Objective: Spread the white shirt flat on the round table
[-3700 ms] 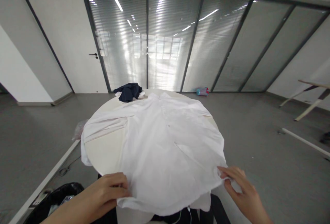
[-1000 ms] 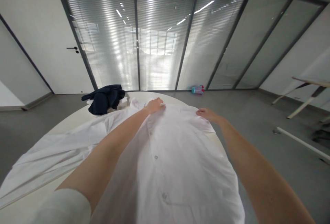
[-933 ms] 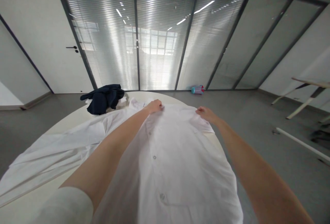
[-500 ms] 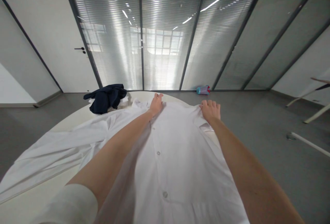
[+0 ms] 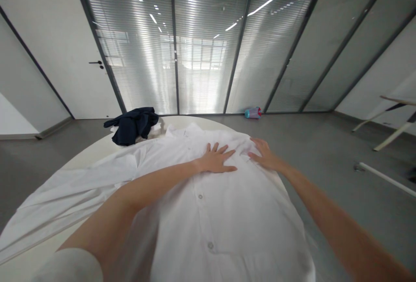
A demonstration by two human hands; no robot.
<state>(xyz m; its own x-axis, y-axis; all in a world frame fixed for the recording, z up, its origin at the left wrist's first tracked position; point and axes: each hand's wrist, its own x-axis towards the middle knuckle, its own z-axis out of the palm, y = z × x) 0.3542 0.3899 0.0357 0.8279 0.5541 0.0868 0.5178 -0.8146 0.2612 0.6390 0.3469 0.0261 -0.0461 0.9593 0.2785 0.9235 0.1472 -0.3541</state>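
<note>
A white button-up shirt (image 5: 227,225) lies spread front-up over a round white table (image 5: 94,154), its left sleeve stretched out to the left. My left hand (image 5: 216,160) rests flat and open on the shirt's chest, fingers spread. Just to its right, my right hand (image 5: 264,154) also lies flat and open on the cloth near the shoulder. Neither hand holds anything.
A dark navy garment (image 5: 131,124) is bunched at the table's far left edge. A small blue and pink bottle (image 5: 252,112) lies on the grey floor by the glass wall. Table legs (image 5: 393,117) and a white bar (image 5: 383,178) are at the right.
Both hands have slid back from the collar area toward me and now lie flat on the chest, close together. Earlier they were at the shirt's near hem.
</note>
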